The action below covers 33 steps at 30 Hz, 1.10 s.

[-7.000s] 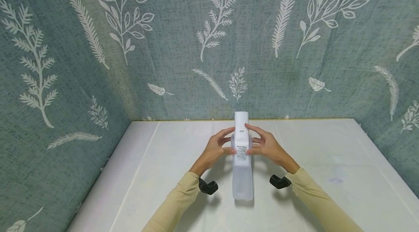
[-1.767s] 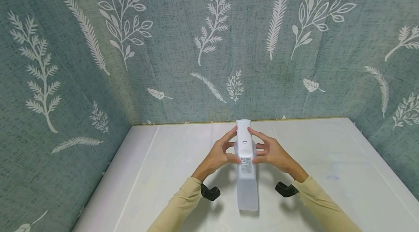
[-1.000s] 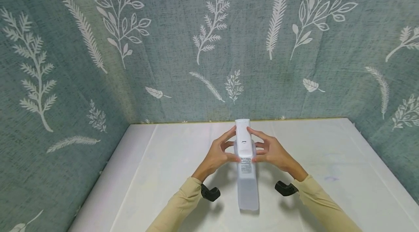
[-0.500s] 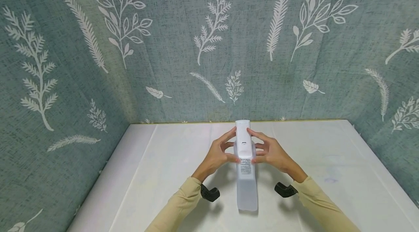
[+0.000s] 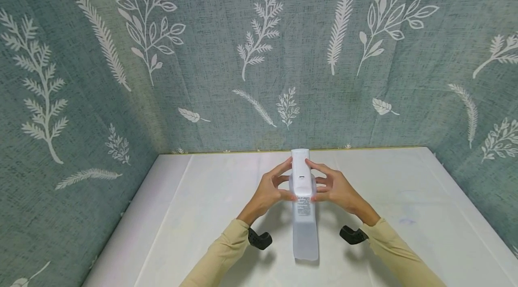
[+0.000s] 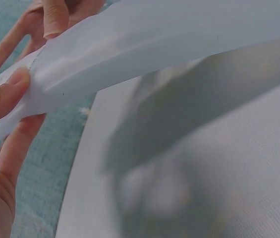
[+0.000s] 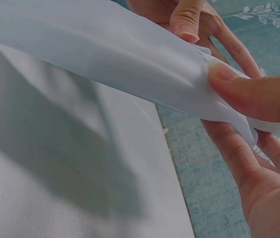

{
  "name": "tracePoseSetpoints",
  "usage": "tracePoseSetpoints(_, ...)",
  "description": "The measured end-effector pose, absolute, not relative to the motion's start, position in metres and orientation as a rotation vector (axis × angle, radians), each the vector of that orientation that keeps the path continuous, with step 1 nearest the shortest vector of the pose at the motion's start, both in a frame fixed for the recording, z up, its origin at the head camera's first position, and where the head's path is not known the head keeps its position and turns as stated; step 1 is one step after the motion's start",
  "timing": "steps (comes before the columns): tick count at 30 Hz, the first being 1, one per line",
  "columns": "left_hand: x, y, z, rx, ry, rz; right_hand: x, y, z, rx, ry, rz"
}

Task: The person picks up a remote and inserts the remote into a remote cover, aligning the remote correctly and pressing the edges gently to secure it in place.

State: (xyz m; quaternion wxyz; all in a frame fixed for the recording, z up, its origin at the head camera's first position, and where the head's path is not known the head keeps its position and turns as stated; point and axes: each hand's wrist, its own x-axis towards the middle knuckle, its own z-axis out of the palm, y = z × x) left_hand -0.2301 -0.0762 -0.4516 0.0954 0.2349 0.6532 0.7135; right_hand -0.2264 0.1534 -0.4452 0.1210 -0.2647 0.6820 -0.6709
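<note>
A white remote control (image 5: 300, 163), back side up with a small latch notch and a printed label, sits partly inside a translucent soft sleeve (image 5: 305, 239). The sleeve's long tail extends toward me, over its shadow on the table. My left hand (image 5: 268, 192) pinches the left edge, thumb near the label and index finger farther up the remote. On the other side my right hand (image 5: 335, 190) grips the right edge in much the same way. Both wrist views show thumbs on the sleeve (image 6: 130, 44) near its mouth and fingers beneath; the remote's far end is mostly hidden there.
A white table (image 5: 202, 206) lies under the hands and runs back to a green-grey curtain (image 5: 218, 53) with white leaf prints. Black wrist cameras (image 5: 260, 239) sit below both hands, at the cuffs of the beige sleeves (image 5: 226, 244).
Since seven seconds ago, both hands and the remote control with its sleeve have shifted slightly toward me. Over the last second they stay almost still, with the same grip.
</note>
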Motion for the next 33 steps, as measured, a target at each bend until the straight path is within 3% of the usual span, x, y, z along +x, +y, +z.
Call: tracePoseSetpoints(33, -0.2289, -0.0831, -0.4534, 0.654, 1.971, 2.109, -0.2278, 0.1477, -0.4474, -0.750, 1.996, -1.958)
